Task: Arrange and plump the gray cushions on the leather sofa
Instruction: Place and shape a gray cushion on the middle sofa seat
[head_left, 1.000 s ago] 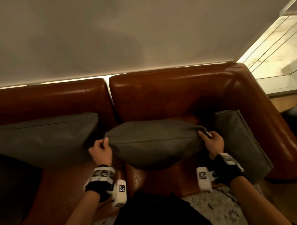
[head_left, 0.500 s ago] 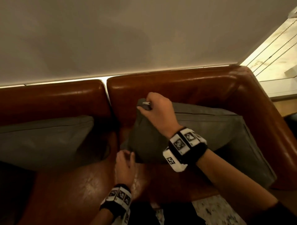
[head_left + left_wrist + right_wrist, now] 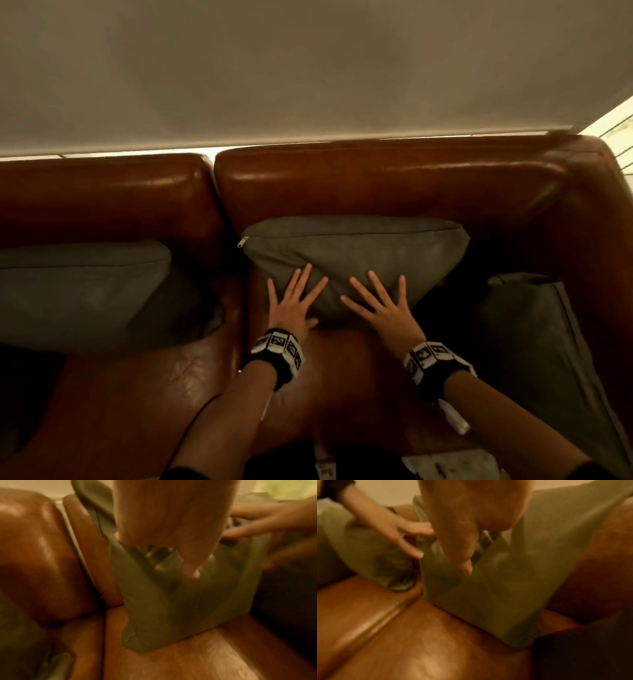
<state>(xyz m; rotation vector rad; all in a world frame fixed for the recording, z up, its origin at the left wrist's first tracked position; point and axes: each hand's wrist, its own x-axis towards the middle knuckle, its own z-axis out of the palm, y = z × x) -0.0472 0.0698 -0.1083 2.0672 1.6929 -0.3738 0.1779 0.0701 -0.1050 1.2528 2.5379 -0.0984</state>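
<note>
A gray cushion stands upright against the back of the brown leather sofa, its zipper pull at the upper left corner. My left hand lies flat on its lower front face with fingers spread. My right hand presses the same face just to the right, fingers also spread and straight. Both wrist views are blurred; they show the cushion on the seat under my hands.
A second gray cushion leans on the left back section. A third, darker cushion lies against the right armrest. Bare leather seat spreads in front. A pale wall rises behind the sofa.
The cushion was turned and set upright against the right back section. Both hands let go of its corners and now lie flat, fingers spread, on its front.
</note>
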